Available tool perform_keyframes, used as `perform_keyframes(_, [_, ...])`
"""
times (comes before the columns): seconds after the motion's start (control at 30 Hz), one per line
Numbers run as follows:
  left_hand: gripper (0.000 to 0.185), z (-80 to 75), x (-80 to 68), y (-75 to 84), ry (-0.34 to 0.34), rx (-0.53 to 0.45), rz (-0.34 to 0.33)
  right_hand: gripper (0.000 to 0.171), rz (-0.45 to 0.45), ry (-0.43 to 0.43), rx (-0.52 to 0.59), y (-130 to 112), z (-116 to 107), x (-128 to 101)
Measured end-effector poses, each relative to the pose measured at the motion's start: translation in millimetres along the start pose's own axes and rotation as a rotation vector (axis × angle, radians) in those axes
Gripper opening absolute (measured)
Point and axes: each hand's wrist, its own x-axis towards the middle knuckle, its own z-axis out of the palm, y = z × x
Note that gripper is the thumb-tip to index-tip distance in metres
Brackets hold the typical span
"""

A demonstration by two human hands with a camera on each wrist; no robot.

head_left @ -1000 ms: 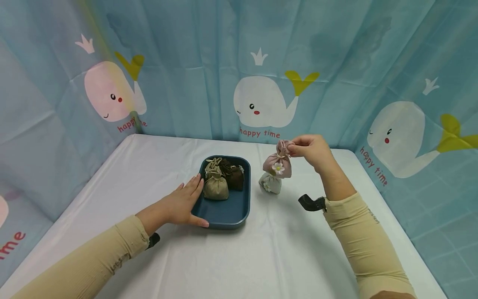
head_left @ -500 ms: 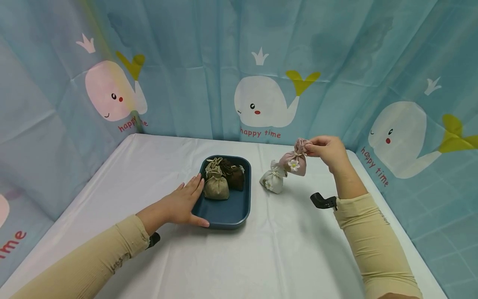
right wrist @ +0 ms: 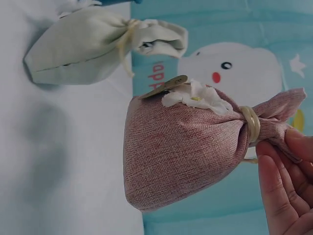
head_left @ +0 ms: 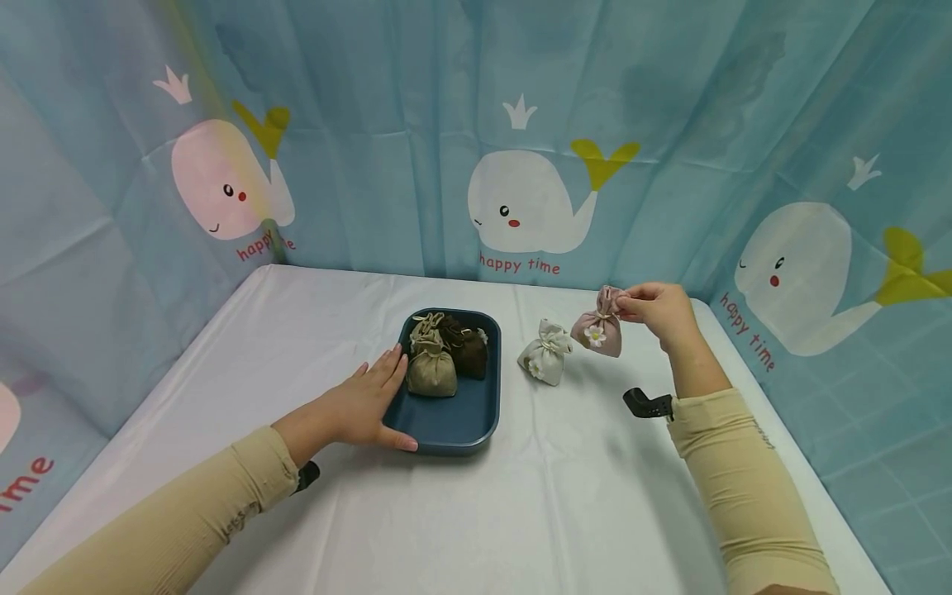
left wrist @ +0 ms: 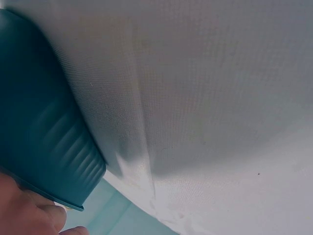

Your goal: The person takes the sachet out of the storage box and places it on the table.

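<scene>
A pink drawstring pouch (head_left: 597,332) with a white flower hangs from my right hand (head_left: 662,314), pinched by its gathered neck. The right wrist view shows the pouch (right wrist: 183,147) lifted off the table, its cord tied round the neck. Just left of it a pale grey-green pouch (head_left: 545,355) stands on the cloth. My left hand (head_left: 363,405) rests along the left rim of a dark blue tray (head_left: 446,426), fingers straight and thumb at the near corner. Inside the tray's far half sit an olive-tan pouch (head_left: 431,373) and a dark brown pouch (head_left: 470,355).
A white cloth covers the table (head_left: 565,496). Behind and at both sides hangs a blue curtain (head_left: 372,165) printed with whales. A black wrist mount (head_left: 645,403) sticks out from the right sleeve.
My right hand has moved right with the pink pouch, away from over the pale pouch, then dipped slightly. The pale pouch is now fully uncovered. My left hand and the tray stay put.
</scene>
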Motion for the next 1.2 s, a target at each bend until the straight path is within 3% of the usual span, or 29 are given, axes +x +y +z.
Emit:
perform_keyframes(0.43, [0.129, -1.4, -1.0, 1.5, -0.004, -0.007, -0.007, 0.025, 0.056, -0.052, -0.001, 31, 25, 4])
perform_keyframes(0.67, [0.130, -2.1, -1.4, 2.3, -0.002, -0.004, -0.005, 0.024, 0.136, -0.078, -0.020, 47, 35, 4])
perform_keyframes(0.97, [0.128, -1.9, -1.3, 1.7, 0.005, -0.007, -0.004, 0.024, 0.162, -0.088, -0.011, 55, 38, 4])
perform_keyframes(1.2, [0.128, -1.5, -1.0, 1.5, 0.002, -0.007, -0.003, 0.030, 0.172, -0.149, -0.010, 55, 32, 3])
